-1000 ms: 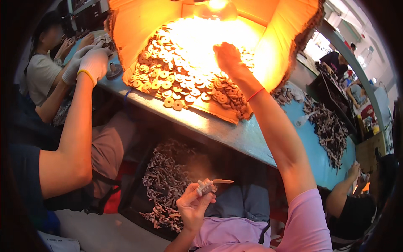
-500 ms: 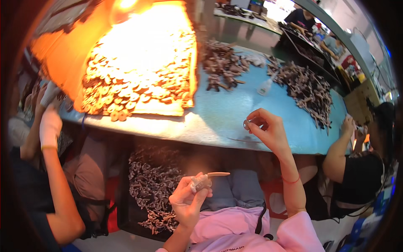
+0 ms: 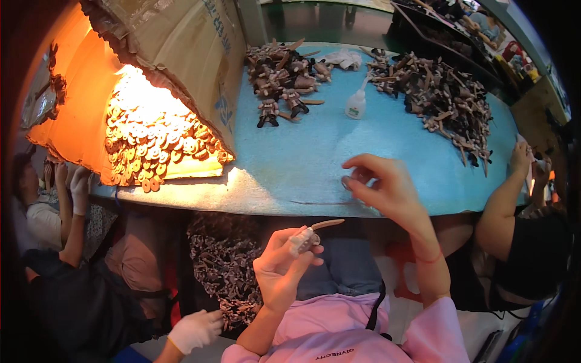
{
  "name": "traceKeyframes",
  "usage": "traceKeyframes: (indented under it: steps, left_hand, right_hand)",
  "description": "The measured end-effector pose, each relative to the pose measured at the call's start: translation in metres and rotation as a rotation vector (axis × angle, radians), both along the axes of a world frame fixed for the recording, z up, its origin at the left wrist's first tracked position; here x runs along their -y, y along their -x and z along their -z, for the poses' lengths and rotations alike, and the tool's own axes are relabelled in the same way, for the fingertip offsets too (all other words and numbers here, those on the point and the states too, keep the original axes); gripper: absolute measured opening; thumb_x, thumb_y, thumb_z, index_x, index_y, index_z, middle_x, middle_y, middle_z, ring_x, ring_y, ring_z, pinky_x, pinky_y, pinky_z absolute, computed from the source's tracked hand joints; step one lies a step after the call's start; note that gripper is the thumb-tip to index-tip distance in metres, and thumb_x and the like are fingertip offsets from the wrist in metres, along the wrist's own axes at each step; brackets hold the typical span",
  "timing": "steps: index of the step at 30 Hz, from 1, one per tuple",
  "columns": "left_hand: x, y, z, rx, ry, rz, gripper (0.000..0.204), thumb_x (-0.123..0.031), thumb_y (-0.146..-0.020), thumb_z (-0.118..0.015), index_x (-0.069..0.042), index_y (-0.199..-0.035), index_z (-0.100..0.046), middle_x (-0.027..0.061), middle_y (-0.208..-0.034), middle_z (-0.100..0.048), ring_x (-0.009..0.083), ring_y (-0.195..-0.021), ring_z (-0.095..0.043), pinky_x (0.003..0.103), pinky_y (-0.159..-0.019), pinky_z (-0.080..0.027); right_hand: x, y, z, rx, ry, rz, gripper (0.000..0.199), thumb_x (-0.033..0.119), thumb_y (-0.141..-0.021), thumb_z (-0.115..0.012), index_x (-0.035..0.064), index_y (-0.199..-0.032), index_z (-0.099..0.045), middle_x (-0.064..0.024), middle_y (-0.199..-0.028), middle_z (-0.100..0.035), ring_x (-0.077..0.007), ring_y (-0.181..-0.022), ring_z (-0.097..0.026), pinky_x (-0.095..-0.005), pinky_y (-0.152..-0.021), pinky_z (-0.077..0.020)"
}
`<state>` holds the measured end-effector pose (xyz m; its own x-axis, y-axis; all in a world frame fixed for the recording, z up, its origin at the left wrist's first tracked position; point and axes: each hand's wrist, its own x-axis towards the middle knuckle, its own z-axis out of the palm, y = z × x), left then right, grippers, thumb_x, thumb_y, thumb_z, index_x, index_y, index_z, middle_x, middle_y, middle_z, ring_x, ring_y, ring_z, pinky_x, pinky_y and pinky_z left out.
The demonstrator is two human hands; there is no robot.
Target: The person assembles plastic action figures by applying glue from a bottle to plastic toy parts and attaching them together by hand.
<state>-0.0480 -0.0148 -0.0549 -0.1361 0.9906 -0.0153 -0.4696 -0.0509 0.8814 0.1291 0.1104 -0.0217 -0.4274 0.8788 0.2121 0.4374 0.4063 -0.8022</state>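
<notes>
Item 1, L hand (image 3: 279, 269): thumb + fingers pinched on 1 sm. figure (image 3: 304, 241) w/ tan strip (image 3: 328, 223), just off tabletop (image 3: 290, 172) near edge; item 2, R hand (image 3: 390, 190): index arched open, thumb tip gripping 1 sm. round disc (image 3: 345, 183) over near edge. Also seen from here: lit disc heap (image 3: 142, 142), tabletop left end, part-hidden by brown carton wall (image 3: 181, 45); figure pile (image 3: 284, 75) beside it, 2nd pile (image 3: 445, 97) twd far R corner, white squeeze bottle (image 3: 355, 106) btwn; co-worker's gloved hand (image 3: 196, 331) by dark parts (image 3: 224, 269) below near edge.
</notes>
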Motion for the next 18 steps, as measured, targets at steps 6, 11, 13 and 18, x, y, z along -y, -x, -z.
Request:
traceKeyframes:
  steps: [6, 11, 13, 18]
  left_hand:
    - [-0.017, -0.013, 0.011, -0.481, -0.244, -0.217, 0.031, 0.018, -0.073, -0.057, 0.009, -0.102, -0.059, 0.015, -0.104, -0.051, 0.0204, -0.084, -0.06, 0.028, -0.071, -0.052]
    - [-0.029, -0.019, 0.013, -0.692, -0.414, -0.328, 0.03, 0.022, -0.072, -0.055, 0.011, -0.1, -0.059, 0.0156, -0.104, -0.05, 0.0198, -0.079, -0.06, 0.027, -0.065, -0.054]
    - [-0.03, -0.019, 0.012, -0.79, -0.483, -0.366, 0.031, 0.021, -0.071, -0.056, 0.011, -0.1, -0.058, 0.0167, -0.103, -0.05, 0.021, -0.079, -0.061, 0.028, -0.064, -0.056]
    - [-0.029, -0.016, 0.017, -0.849, -0.514, -0.395, 0.031, 0.017, -0.07, -0.059, 0.009, -0.1, -0.06, 0.0169, -0.101, -0.051, 0.0221, -0.082, -0.06, 0.029, -0.068, -0.054]
  right_hand:
    - [0.051, -0.014, -0.026, -0.626, 0.664, -0.12, 0.021, -0.005, -0.079, -0.057, -0.0072, -0.1, -0.06, -0.0117, -0.086, -0.061, -0.016, -0.073, -0.064, -0.0179, -0.05, -0.0479]
    - [0.063, -0.002, -0.007, -0.918, 0.634, -0.218, 0.016, -0.008, -0.08, -0.054, -0.0066, -0.095, -0.058, -0.0102, -0.087, -0.058, -0.0137, -0.074, -0.061, -0.02, -0.052, -0.0468]
    - [0.066, 0.002, -0.007, -0.939, 0.736, -0.189, 0.017, -0.008, -0.08, -0.053, -0.0065, -0.097, -0.056, -0.0096, -0.086, -0.058, -0.013, -0.073, -0.06, -0.0202, -0.052, -0.0463]
    - [0.068, 0.007, -0.005, -0.932, 0.824, -0.115, 0.021, -0.006, -0.081, -0.054, -0.0061, -0.101, -0.052, -0.0088, -0.085, -0.057, -0.0119, -0.072, -0.059, -0.0197, -0.051, -0.0452]
